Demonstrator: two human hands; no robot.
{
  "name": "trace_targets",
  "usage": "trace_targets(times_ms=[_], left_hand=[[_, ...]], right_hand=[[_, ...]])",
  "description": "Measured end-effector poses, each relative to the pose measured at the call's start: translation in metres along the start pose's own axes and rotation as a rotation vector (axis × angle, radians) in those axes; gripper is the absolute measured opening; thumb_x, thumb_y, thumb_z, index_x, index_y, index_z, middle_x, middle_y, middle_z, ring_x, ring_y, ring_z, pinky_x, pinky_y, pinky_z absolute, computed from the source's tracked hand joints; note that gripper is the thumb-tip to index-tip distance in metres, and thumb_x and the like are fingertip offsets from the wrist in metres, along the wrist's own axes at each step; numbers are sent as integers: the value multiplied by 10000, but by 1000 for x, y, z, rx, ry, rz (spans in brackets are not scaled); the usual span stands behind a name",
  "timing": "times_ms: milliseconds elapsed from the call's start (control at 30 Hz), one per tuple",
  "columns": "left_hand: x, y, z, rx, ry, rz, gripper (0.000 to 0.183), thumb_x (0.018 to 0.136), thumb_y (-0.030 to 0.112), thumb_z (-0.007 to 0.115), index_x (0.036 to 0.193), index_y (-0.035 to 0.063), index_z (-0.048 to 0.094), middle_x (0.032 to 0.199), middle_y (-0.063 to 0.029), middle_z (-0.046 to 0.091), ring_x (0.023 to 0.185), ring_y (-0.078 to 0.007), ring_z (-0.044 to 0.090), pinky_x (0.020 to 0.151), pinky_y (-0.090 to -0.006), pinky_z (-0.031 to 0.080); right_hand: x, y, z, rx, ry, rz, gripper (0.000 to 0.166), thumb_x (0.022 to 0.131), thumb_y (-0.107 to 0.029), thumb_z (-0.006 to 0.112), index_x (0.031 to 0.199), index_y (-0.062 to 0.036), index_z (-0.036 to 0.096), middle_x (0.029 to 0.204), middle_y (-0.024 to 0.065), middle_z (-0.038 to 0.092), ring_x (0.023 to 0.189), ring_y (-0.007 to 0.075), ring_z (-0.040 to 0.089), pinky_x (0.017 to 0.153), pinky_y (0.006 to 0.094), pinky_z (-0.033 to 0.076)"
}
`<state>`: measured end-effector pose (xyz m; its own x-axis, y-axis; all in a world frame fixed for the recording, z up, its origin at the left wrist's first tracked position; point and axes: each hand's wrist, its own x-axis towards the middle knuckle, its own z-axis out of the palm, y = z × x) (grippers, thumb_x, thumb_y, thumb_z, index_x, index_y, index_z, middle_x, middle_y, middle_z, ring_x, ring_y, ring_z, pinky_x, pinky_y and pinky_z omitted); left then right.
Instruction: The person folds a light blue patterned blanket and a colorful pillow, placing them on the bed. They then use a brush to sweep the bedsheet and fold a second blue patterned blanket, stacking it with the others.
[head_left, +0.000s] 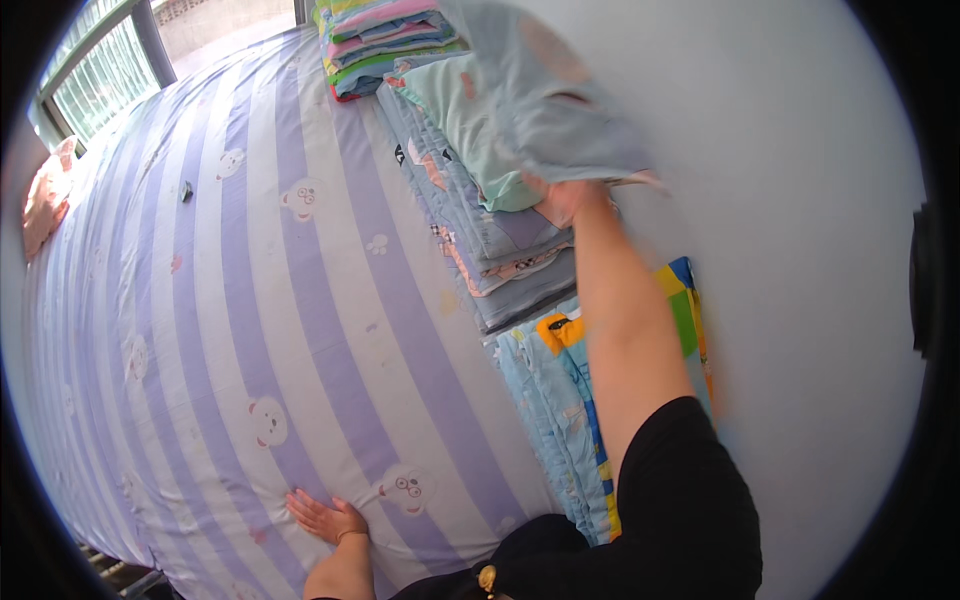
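Note:
My right hand (568, 201) reaches over a stack of folded quilts (495, 232) along the wall and grips the lower edge of a grey-blue cloth (551, 112). Motion blurs both hand and cloth, so the exact finger hold is hard to make out. Part of the cloth stands raised against the wall. Beneath it, a mint-green folded cloth or pillow (457, 112) lies on top of the stack, partly covered. My left hand (328, 516) rests flat on the striped purple-and-white bed sheet (300, 337), fingers spread, holding nothing.
Colourful folded bedding (390, 45) is piled at the far end. Closer, a light-blue folded quilt (547, 420) lies beside a yellow, green and blue one (679, 300), partly behind my forearm. A white wall (787, 225) bounds the right; a window (112, 75) is far left. Peach cloth (49, 196) lies at the left edge.

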<state>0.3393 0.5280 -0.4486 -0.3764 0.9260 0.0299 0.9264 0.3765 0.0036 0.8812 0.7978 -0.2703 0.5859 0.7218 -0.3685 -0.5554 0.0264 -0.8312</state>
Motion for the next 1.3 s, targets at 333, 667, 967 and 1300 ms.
trace_targets(times_ms=[333, 667, 967, 1300], left_hand=[[6, 3, 2, -27, 33, 44, 716, 657, 188, 443, 1322, 56, 212, 1378, -146, 198, 1282, -311, 155, 1033, -444, 120], [11, -5, 1, -119, -126, -95, 761, 576, 202, 516, 1277, 45, 263, 1343, -177, 240, 1265, -330, 178, 1027, -446, 142], [23, -10, -3, -164, -155, -71, 776, 625, 295, 542, 1313, 117, 231, 1385, -114, 184, 1290, -302, 118, 1016, -486, 122], [13, -15, -1, -264, -10, -84, 705, 693, 319, 510, 1315, 127, 238, 1389, -102, 176, 1293, -278, 119, 1034, -430, 111]], right_hand=[[25, 30, -9, -178, 330, -16, 410, 747, -215, 606, 1057, 9, 456, 1052, 161, 489, 896, 263, 533, 685, 383, 481], [-189, 223, -26, -1397, -231, -618, 439, 760, -233, 590, 1130, -48, 443, 1145, 142, 458, 1081, 244, 437, 897, 354, 357], [-237, 300, -71, -1815, -527, -821, 613, 667, -227, 506, 1250, -114, 350, 1350, 162, 250, 1238, 358, 230, 989, 477, 196], [-240, 303, -78, -1775, -543, -1062, 552, 744, -304, 471, 1252, -116, 369, 1343, 132, 277, 1220, 345, 261, 976, 456, 238]])
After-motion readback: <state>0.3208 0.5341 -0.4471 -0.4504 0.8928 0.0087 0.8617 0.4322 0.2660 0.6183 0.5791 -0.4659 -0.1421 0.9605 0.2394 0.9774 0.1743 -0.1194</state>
